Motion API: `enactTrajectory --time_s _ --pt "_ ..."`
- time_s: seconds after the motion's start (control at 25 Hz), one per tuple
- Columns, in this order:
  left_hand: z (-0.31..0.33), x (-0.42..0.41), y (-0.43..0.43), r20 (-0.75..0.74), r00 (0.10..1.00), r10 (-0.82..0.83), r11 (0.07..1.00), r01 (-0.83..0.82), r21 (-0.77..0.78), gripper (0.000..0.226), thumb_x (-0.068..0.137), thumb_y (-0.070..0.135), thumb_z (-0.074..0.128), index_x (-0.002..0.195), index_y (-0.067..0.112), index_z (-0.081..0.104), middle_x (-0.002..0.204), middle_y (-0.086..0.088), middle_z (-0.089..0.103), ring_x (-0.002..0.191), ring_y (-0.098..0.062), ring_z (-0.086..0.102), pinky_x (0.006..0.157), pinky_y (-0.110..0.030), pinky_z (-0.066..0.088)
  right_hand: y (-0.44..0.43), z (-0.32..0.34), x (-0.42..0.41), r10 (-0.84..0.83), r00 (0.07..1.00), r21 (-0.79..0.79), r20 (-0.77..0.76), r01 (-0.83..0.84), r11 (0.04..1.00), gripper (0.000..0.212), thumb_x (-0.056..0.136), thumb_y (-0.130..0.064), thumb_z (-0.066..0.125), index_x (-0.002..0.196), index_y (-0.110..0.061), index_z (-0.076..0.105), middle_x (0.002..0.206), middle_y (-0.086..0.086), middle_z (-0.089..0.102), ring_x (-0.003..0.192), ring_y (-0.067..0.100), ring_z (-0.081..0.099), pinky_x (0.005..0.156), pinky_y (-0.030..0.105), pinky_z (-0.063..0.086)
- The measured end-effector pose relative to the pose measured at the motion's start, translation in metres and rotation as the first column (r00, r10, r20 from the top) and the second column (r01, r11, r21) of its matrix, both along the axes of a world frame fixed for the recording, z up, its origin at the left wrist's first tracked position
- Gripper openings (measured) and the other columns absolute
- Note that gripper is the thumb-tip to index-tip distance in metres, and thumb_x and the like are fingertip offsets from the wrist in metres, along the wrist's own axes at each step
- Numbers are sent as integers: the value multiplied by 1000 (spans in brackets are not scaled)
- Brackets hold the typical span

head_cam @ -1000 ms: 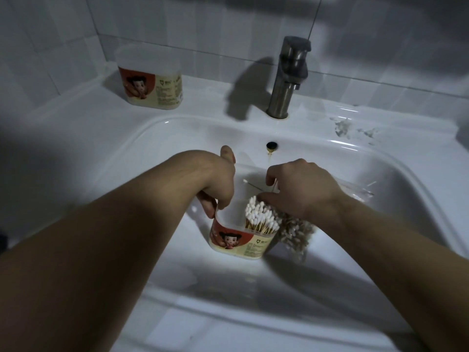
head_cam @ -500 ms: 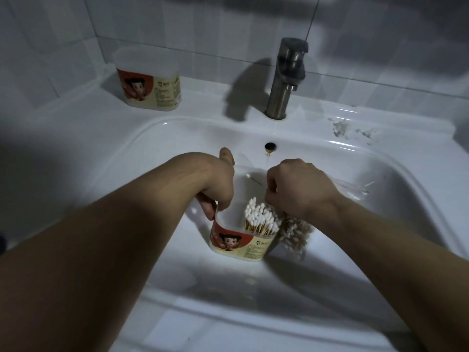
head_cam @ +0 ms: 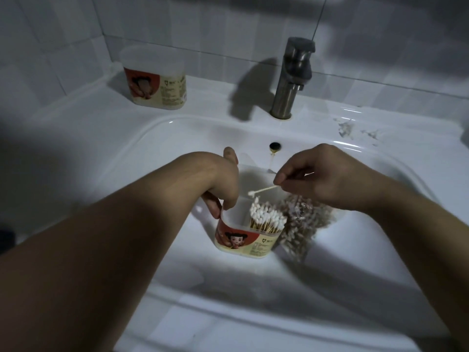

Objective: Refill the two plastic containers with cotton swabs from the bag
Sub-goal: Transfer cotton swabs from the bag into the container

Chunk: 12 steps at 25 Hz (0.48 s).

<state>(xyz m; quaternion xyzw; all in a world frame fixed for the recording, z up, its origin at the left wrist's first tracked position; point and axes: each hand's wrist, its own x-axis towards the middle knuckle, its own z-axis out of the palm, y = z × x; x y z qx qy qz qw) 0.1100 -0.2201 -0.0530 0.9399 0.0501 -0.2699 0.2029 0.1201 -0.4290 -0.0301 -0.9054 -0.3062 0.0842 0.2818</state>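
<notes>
L grip (head_cam: 223,184) holds container (head_cam: 243,240) rim; R grip (head_cam: 322,176) pinches one swab (head_cam: 262,190) just above; bag (head_cam: 302,224) beside, in sink (head_cam: 368,237).

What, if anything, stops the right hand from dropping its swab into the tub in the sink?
Probably nothing, so yes. The right hand pinches one swab just above the tub, whose top is open with room beside the standing swabs; the left hand grips only its left rim.

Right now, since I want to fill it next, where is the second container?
In the head view, the second container stands on the sink ledge at back left, near the tiled corner, left of the faucet.
</notes>
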Motion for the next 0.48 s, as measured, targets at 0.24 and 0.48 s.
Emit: enactTrajectory --time_s 0.24,0.48 --pt "-2 1 -1 -13 1000 14 1000 -15 -18 103 88 1 68 157 25 -5 104 -20 71 61 -18 76 79 -40 64 3 1 -7 197 980 -169 28 -189 967 22 81 -10 72 88 -30 80 84 -19 70 80 -3 66 71 14 49" --pt "1 -2 -2 -9 1000 20 999 -20 -25 97 87 1 70 153 26 4 101 -19 69 57 -18 75 61 -32 62 14 -6 -11 235 972 -230 25 -223 947 19 87 -21 68 98 -32 79 88 -26 69 86 -7 64 77 16 50"
